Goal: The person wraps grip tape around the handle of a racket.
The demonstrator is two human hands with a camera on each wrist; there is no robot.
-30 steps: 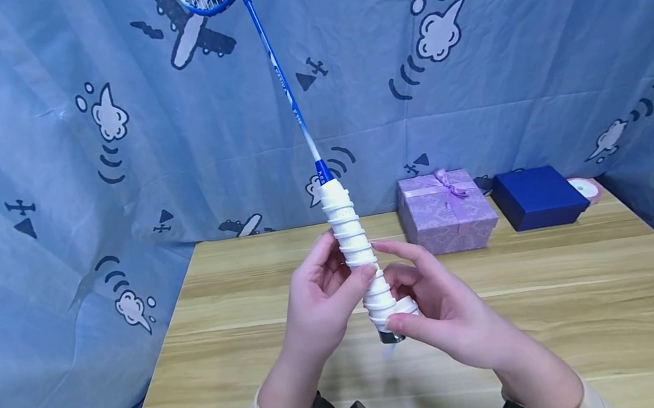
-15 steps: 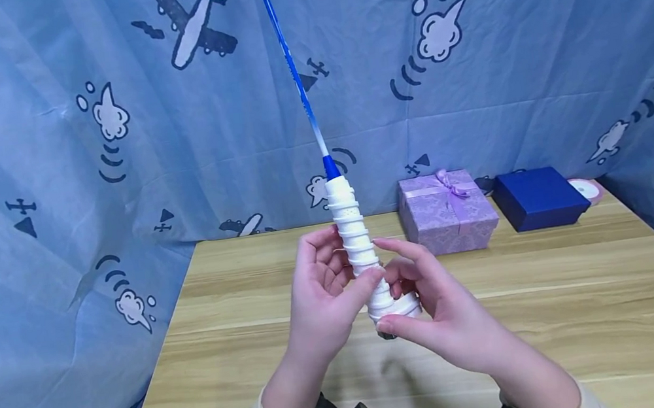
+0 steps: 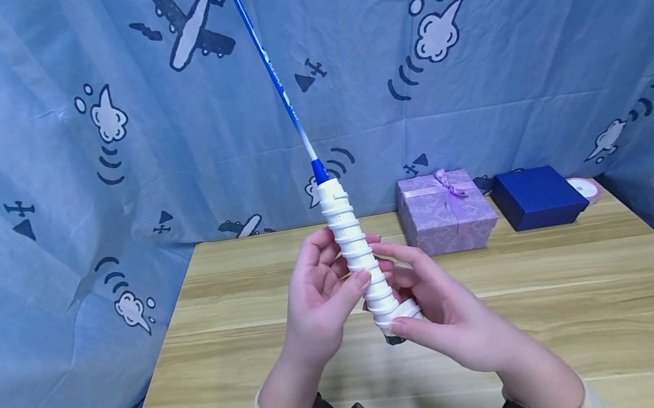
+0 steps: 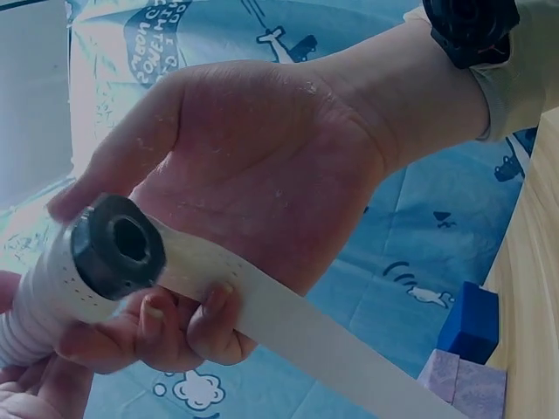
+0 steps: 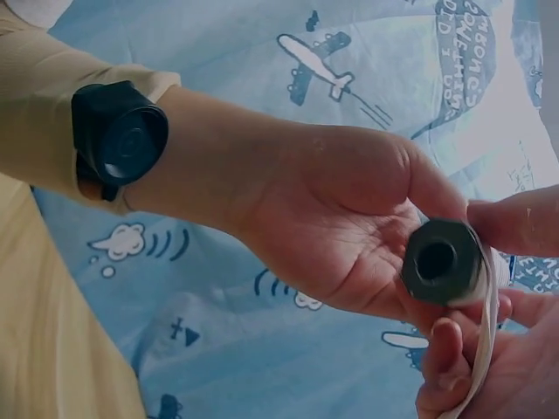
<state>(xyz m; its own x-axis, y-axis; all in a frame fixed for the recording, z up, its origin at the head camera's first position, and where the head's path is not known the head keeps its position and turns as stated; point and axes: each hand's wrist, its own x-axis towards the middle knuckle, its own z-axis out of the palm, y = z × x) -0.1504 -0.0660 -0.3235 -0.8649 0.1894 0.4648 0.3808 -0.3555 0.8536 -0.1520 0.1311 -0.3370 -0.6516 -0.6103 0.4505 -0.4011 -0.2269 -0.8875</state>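
Note:
In the head view a blue badminton racket (image 3: 273,71) slants up to the left, its head mostly cut off by the top edge. White grip tape (image 3: 356,244) winds in overlapping ridges down its handle. My left hand (image 3: 320,303) holds the handle about midway, thumb in front and fingers behind. My right hand (image 3: 461,312) pinches the loose tape where it leaves the handle near the bottom. The dark butt cap (image 5: 438,262) shows uncovered in the right wrist view. In the left wrist view the loose tape strip (image 4: 306,336) passes across the right hand's fingers.
A lilac gift box (image 3: 449,222) with a ribbon stands at the table's back edge. To its right are a dark blue box (image 3: 542,200) and a pink and white spool (image 3: 586,189). A blue printed curtain (image 3: 137,137) hangs behind the wooden table (image 3: 242,304).
The racket has turned about its length, so its head shows narrow rather than face-on. Its shaft swung right, then back left. Both hands keep their hold near the same place.

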